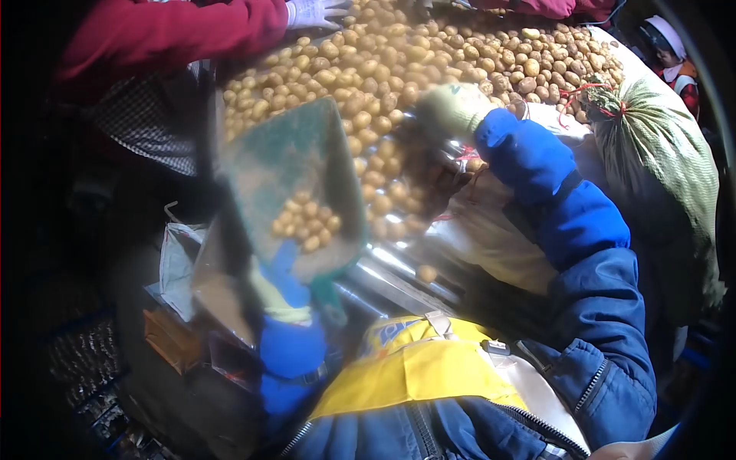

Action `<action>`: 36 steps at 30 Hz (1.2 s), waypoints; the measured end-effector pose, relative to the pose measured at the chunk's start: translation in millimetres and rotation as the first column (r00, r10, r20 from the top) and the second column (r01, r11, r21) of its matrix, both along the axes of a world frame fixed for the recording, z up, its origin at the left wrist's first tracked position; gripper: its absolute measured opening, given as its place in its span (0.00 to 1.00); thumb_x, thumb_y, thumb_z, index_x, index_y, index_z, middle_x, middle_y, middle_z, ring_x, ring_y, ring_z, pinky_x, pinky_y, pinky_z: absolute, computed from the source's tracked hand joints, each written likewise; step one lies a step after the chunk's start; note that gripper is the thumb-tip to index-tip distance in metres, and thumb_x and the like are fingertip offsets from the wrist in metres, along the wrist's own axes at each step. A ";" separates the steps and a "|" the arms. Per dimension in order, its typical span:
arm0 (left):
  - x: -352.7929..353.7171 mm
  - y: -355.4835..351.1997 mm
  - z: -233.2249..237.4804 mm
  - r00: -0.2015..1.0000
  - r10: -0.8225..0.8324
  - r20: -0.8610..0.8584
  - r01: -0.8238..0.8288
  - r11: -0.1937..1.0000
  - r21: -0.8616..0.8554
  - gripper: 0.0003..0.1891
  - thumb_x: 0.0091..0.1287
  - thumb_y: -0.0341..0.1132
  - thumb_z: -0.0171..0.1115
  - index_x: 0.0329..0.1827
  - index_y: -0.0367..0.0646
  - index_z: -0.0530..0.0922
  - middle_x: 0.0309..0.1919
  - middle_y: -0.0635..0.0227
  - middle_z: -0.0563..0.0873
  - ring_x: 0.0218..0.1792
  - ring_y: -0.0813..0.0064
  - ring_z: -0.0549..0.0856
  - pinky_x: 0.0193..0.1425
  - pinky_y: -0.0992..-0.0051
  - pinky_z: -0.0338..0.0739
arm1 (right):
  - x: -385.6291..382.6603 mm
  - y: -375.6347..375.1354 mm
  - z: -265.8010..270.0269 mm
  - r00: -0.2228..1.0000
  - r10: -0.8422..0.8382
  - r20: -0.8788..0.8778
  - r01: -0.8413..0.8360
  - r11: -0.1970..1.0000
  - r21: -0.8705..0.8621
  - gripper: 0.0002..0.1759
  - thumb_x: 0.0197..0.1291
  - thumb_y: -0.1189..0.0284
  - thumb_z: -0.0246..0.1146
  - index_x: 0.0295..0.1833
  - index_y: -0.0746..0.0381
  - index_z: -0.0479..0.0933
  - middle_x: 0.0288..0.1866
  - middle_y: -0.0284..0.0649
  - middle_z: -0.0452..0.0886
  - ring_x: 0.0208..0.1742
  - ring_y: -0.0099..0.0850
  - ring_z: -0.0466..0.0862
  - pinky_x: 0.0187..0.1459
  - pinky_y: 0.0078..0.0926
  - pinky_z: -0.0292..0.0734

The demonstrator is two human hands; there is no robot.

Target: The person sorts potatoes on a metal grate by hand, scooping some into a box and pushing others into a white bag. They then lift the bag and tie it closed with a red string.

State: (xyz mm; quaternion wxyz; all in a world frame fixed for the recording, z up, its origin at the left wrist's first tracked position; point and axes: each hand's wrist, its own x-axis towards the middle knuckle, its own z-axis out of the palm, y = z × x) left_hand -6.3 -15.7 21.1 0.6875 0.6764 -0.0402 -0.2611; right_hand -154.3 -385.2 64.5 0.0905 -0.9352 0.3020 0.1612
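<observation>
A large green scoop (337, 176), dusty inside, is tilted at the left and holds a small heap of potatoes (308, 221). My left hand (285, 287), in a blue and yellow glove, grips the scoop's near edge, beside its green handle (330, 300). Pale and blurred by motion, my gloved right hand (452, 111) reaches over the large pile of potatoes (376, 77); its fingers cannot be made out. Below it, some potatoes lie on a shiny metal surface (391, 268), one (426, 273) apart from the others.
A full woven sack (652, 153) tied with red string stands at the right, near a pale sack (491, 230). Across the pile, another person's gloved hand (314, 13) touches the potatoes. A second person's red sleeve (537, 6) shows at the top. Bags (180, 264) hang at the left.
</observation>
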 end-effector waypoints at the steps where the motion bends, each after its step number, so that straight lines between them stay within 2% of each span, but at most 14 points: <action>1: 1.2 0.8 -1.7 0.999 -0.001 0.035 0.001 1.000 0.006 0.21 0.68 0.24 0.71 0.63 0.28 0.79 0.54 0.59 0.87 0.51 0.70 0.86 0.55 0.68 0.83 | 1.1 15.6 9.3 1.000 -0.022 -0.019 0.022 1.000 -0.001 0.14 0.62 0.61 0.70 0.50 0.51 0.91 0.45 0.43 0.92 0.48 0.43 0.92 0.48 0.40 0.86; 2: 2.1 1.4 -3.9 0.998 -0.001 0.070 0.000 1.000 0.014 0.20 0.68 0.25 0.74 0.60 0.27 0.81 0.51 0.60 0.88 0.47 0.73 0.86 0.51 0.71 0.83 | 2.8 23.7 14.5 0.998 -0.043 -0.039 0.043 0.999 -0.003 0.14 0.62 0.61 0.70 0.51 0.50 0.91 0.46 0.43 0.92 0.49 0.43 0.92 0.49 0.39 0.86; 6: 3.6 4.6 -14.2 0.999 -0.006 -0.044 0.004 1.000 -0.030 0.23 0.69 0.20 0.65 0.68 0.31 0.76 0.58 0.57 0.84 0.57 0.65 0.86 0.62 0.63 0.83 | 27.5 35.6 -12.6 0.991 0.013 -0.136 -0.030 0.992 -0.119 0.15 0.64 0.59 0.68 0.50 0.53 0.91 0.50 0.43 0.93 0.53 0.45 0.92 0.54 0.39 0.85; 10: 8.1 11.3 -23.0 1.000 0.014 0.019 -0.014 1.000 0.013 0.24 0.68 0.21 0.68 0.67 0.31 0.77 0.58 0.57 0.85 0.56 0.65 0.86 0.62 0.63 0.83 | 32.3 22.4 -12.5 1.000 0.031 -0.005 -0.031 0.998 -0.059 0.15 0.62 0.63 0.70 0.52 0.56 0.91 0.49 0.46 0.91 0.59 0.46 0.89 0.57 0.41 0.84; 11: 8.7 11.6 -26.4 0.999 0.027 0.038 -0.027 0.999 0.017 0.24 0.67 0.21 0.68 0.67 0.30 0.77 0.58 0.57 0.85 0.56 0.65 0.86 0.62 0.64 0.83 | 26.9 23.0 -9.3 0.998 0.068 -0.010 -0.069 0.992 -0.106 0.17 0.62 0.63 0.67 0.55 0.50 0.91 0.50 0.43 0.91 0.56 0.46 0.89 0.55 0.46 0.85; 17: 5.2 7.4 -17.0 0.999 0.018 0.038 -0.018 1.000 0.022 0.24 0.67 0.21 0.68 0.67 0.30 0.77 0.57 0.57 0.85 0.56 0.66 0.86 0.61 0.64 0.82 | 10.1 14.2 -10.2 0.998 0.009 0.064 -0.002 0.994 -0.106 0.13 0.64 0.61 0.68 0.52 0.48 0.91 0.49 0.46 0.91 0.49 0.48 0.91 0.53 0.40 0.86; 20: 0.6 -0.2 -2.4 0.999 0.025 -0.020 -0.025 1.000 0.016 0.24 0.67 0.20 0.66 0.67 0.30 0.77 0.57 0.57 0.85 0.56 0.66 0.86 0.61 0.64 0.82 | 13.4 14.4 15.1 0.988 -0.014 0.151 0.008 0.999 0.036 0.17 0.65 0.57 0.70 0.52 0.55 0.90 0.47 0.47 0.91 0.45 0.49 0.91 0.53 0.40 0.86; 21: -0.3 -1.0 -0.6 0.999 0.026 -0.028 -0.025 1.000 0.014 0.24 0.67 0.20 0.66 0.67 0.30 0.77 0.57 0.57 0.85 0.56 0.65 0.86 0.61 0.64 0.82 | 13.6 21.2 27.3 0.930 -0.129 0.344 0.055 0.975 0.217 0.19 0.66 0.55 0.70 0.54 0.56 0.89 0.46 0.47 0.91 0.45 0.46 0.91 0.53 0.39 0.86; 24: -0.2 -2.1 2.7 0.998 0.011 -0.065 -0.012 1.000 -0.013 0.24 0.67 0.19 0.65 0.68 0.30 0.77 0.57 0.57 0.85 0.56 0.64 0.86 0.62 0.63 0.83 | 14.6 63.0 66.8 0.646 -0.470 0.601 -0.164 0.683 0.711 0.23 0.68 0.57 0.72 0.62 0.59 0.86 0.45 0.37 0.92 0.46 0.24 0.90 0.49 0.28 0.85; 28: 1.6 0.5 -1.9 0.999 0.005 -0.033 -0.004 1.000 0.013 0.25 0.68 0.19 0.64 0.70 0.31 0.75 0.57 0.56 0.84 0.57 0.62 0.86 0.63 0.61 0.83 | 9.0 65.7 62.6 0.947 -0.097 0.305 -0.045 0.903 0.427 0.21 0.68 0.60 0.72 0.62 0.56 0.85 0.50 0.44 0.91 0.48 0.33 0.91 0.52 0.31 0.85; 29: 1.3 1.9 -4.9 0.999 0.019 -0.027 -0.018 1.000 0.024 0.26 0.68 0.19 0.64 0.70 0.31 0.75 0.58 0.56 0.84 0.57 0.62 0.86 0.63 0.60 0.83 | -4.0 71.1 43.1 0.905 0.140 0.401 -0.224 0.959 0.171 0.17 0.68 0.60 0.71 0.59 0.53 0.87 0.47 0.45 0.90 0.45 0.39 0.91 0.48 0.34 0.86; 30: 1.1 3.3 -8.0 0.999 0.033 -0.020 -0.033 0.999 0.035 0.26 0.68 0.19 0.64 0.71 0.32 0.75 0.58 0.56 0.84 0.57 0.61 0.86 0.63 0.60 0.84 | -3.3 79.2 53.6 0.929 0.321 0.181 -0.359 0.900 0.248 0.17 0.63 0.60 0.72 0.56 0.51 0.87 0.50 0.40 0.89 0.54 0.40 0.89 0.57 0.45 0.82; 32: 0.6 4.1 -10.8 0.998 0.042 -0.054 -0.042 0.999 0.005 0.26 0.69 0.18 0.63 0.71 0.32 0.74 0.60 0.56 0.83 0.58 0.61 0.86 0.63 0.59 0.84 | -34.5 99.1 14.2 0.721 0.608 0.331 -0.640 0.768 -0.016 0.23 0.62 0.55 0.69 0.63 0.46 0.85 0.67 0.39 0.82 0.74 0.42 0.78 0.70 0.57 0.75; 36: -0.6 1.6 -4.8 0.997 0.029 -0.072 -0.031 0.999 -0.024 0.27 0.69 0.17 0.62 0.72 0.33 0.74 0.61 0.55 0.82 0.58 0.61 0.86 0.63 0.59 0.85 | -33.4 87.3 -11.8 0.603 0.721 0.341 -0.759 0.650 -0.033 0.26 0.63 0.54 0.69 0.67 0.40 0.82 0.78 0.39 0.72 0.83 0.42 0.65 0.81 0.66 0.52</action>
